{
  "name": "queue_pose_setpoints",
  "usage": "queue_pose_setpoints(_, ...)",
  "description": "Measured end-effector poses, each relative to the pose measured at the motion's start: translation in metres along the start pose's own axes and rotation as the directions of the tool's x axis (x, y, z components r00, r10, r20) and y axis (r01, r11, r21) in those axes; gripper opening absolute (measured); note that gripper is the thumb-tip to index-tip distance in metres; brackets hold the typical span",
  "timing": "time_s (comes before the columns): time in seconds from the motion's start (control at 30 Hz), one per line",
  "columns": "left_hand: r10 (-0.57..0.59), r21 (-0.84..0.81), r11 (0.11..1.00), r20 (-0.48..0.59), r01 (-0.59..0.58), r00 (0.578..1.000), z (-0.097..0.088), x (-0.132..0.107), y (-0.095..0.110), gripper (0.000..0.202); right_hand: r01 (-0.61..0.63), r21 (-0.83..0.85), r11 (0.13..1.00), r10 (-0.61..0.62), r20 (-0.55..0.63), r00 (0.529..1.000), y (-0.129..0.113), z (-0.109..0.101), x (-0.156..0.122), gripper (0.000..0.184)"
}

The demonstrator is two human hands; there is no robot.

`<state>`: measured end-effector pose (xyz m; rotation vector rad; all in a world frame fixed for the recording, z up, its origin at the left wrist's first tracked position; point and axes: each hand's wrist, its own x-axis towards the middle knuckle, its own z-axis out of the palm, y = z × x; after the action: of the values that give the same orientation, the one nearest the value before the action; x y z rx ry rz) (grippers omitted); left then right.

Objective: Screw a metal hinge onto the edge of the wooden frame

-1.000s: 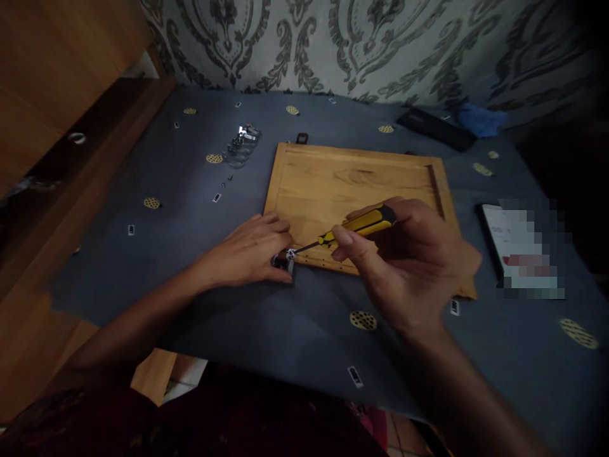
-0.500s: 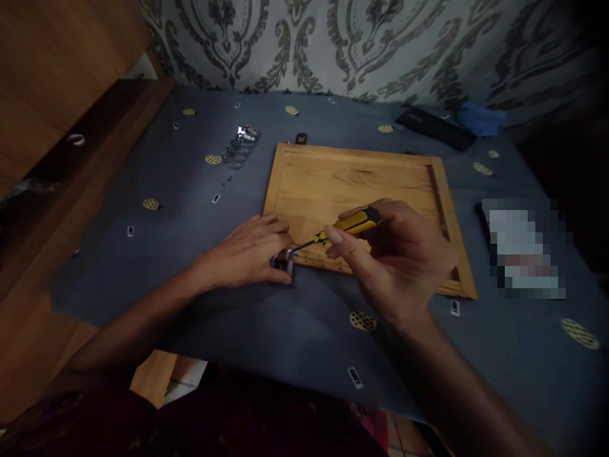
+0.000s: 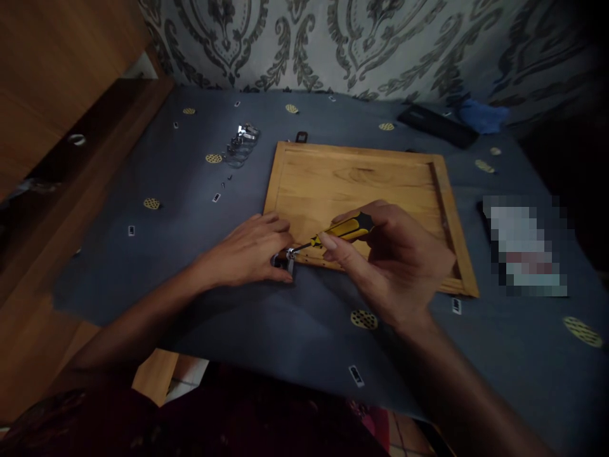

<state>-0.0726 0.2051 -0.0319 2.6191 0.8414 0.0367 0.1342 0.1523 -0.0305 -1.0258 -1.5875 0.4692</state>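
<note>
In the head view, a blue-grey tablecloth (image 3: 314,343) with yellow oval motifs runs back to a grey-patterned wall covering (image 3: 323,44), with wooden furniture (image 3: 57,51) at left and a dark case (image 3: 438,125) beside a blue cloth (image 3: 483,116) at far right. On it lies a framed wooden panel (image 3: 361,171), where the left hand (image 3: 252,251), half-curled, pinches a metal fitting (image 3: 290,257) at the near-left corner, while the right hand (image 3: 404,266) is closed around a yellow-and-black screwdriver (image 3: 343,230), its tip at the fitting.
</note>
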Motion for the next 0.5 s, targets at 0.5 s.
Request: queue_pose_setpoints(0.5,0.003,-0.006,1.0,-0.003,-0.003,1.0,0.0,-0.001,0.0,0.038,-0.211,0.055,0.976,0.196,0.208,0.958,-0.011,-0.006,0.017,0.027)
